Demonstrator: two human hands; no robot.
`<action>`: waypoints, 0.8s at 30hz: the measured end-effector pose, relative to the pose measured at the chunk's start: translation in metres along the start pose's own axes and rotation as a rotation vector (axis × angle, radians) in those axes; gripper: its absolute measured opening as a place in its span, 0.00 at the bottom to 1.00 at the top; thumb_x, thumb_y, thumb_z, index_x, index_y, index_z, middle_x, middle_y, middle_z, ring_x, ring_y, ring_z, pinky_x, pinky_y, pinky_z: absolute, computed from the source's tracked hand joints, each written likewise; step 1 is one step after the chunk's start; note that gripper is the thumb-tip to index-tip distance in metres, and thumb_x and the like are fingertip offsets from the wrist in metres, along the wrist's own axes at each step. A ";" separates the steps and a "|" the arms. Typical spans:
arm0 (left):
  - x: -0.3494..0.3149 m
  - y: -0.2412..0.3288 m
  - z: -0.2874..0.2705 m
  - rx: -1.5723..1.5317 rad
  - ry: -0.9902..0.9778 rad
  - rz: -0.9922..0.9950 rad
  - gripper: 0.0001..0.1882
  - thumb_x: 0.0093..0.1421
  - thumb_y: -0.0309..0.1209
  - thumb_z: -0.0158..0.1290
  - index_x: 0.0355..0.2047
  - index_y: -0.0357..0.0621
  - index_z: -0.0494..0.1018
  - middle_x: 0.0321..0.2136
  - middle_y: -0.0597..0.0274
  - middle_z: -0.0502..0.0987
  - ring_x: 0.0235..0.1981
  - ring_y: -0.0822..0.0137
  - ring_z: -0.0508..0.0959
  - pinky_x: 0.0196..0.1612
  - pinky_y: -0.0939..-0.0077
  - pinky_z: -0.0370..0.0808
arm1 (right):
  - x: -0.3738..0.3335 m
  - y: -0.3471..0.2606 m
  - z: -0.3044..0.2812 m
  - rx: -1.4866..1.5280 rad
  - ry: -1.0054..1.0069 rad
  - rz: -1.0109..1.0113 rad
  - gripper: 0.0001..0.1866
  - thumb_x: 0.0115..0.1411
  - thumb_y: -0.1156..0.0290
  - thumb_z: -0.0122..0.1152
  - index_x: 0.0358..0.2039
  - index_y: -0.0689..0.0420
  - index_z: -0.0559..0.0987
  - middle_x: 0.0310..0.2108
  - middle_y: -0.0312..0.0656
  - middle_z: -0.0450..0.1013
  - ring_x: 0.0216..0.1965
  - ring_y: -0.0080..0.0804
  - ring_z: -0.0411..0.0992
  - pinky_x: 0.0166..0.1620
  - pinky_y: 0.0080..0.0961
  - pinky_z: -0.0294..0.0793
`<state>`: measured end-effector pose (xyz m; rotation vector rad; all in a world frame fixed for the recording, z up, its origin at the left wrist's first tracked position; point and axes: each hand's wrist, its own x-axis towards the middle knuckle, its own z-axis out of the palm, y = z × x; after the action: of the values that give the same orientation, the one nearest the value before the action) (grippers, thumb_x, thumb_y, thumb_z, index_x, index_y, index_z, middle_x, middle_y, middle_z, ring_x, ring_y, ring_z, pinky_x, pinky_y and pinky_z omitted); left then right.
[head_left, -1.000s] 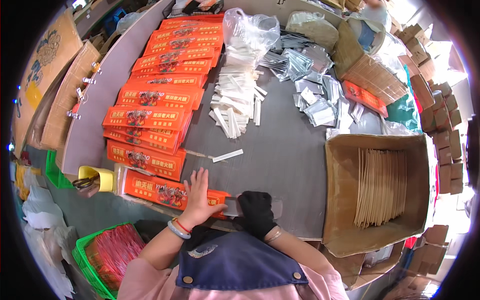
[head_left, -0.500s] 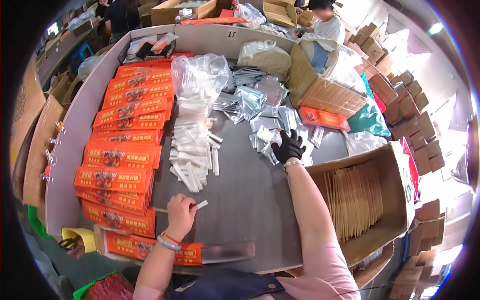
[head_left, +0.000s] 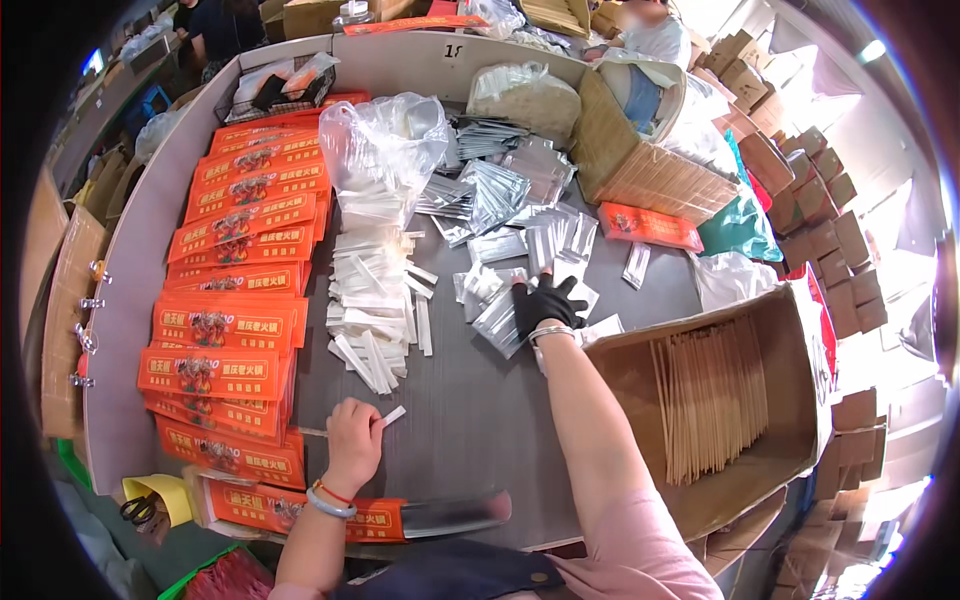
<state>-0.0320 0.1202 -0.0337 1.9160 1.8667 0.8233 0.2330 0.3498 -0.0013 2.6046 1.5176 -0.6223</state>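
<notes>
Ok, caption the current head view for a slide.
Grey tabletop: left hand holding a slim white packet, black-gloved right hand at silver sachets, orange-red printed pouches overlapping at left.

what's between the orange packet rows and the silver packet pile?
In the head view, a heap of white strips, with a clear plastic bag at its far end, lies between the orange packets and silver packets.

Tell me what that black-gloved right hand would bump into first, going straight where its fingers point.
Most likely the silver packets lying just ahead of the right hand. Depth is unclear, so it may already touch some of them or pass slightly above.
</notes>
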 end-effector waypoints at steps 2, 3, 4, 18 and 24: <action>-0.002 -0.002 -0.001 -0.084 -0.017 -0.039 0.06 0.53 0.23 0.57 0.30 0.41 0.71 0.31 0.54 0.71 0.36 0.50 0.72 0.38 0.58 0.68 | -0.020 -0.003 0.011 -0.057 -0.029 -0.062 0.46 0.57 0.31 0.45 0.71 0.41 0.52 0.73 0.53 0.37 0.67 0.77 0.41 0.62 0.71 0.49; -0.003 -0.003 -0.002 -0.173 -0.033 -0.074 0.05 0.54 0.24 0.57 0.30 0.41 0.71 0.32 0.54 0.71 0.36 0.49 0.72 0.39 0.57 0.69 | -0.033 -0.004 0.012 -0.084 -0.047 -0.090 0.47 0.57 0.31 0.46 0.71 0.43 0.52 0.72 0.54 0.37 0.67 0.77 0.42 0.62 0.69 0.52; -0.004 0.001 -0.003 -0.176 -0.032 -0.072 0.05 0.54 0.24 0.57 0.30 0.41 0.71 0.32 0.54 0.71 0.36 0.49 0.72 0.39 0.57 0.69 | -0.045 -0.002 0.012 -0.129 -0.060 -0.118 0.48 0.56 0.31 0.48 0.71 0.44 0.53 0.72 0.55 0.39 0.66 0.77 0.46 0.61 0.66 0.56; -0.004 0.045 -0.002 -0.268 0.007 0.190 0.09 0.51 0.20 0.58 0.30 0.39 0.69 0.43 0.49 0.73 0.46 0.48 0.72 0.49 0.60 0.71 | -0.069 0.127 0.025 -0.127 0.065 -0.263 0.24 0.64 0.52 0.49 0.53 0.56 0.72 0.46 0.56 0.75 0.46 0.54 0.75 0.48 0.47 0.74; -0.003 0.048 0.019 -0.157 -0.061 0.281 0.09 0.49 0.20 0.59 0.29 0.39 0.70 0.49 0.48 0.72 0.50 0.45 0.71 0.53 0.58 0.70 | -0.084 0.149 0.058 -0.142 -0.039 -0.364 0.25 0.64 0.52 0.46 0.58 0.51 0.69 0.46 0.54 0.76 0.46 0.54 0.75 0.47 0.50 0.73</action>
<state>0.0176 0.1163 -0.0192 2.1046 1.4710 0.9524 0.3051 0.1897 -0.0445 2.2174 1.9625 -0.5602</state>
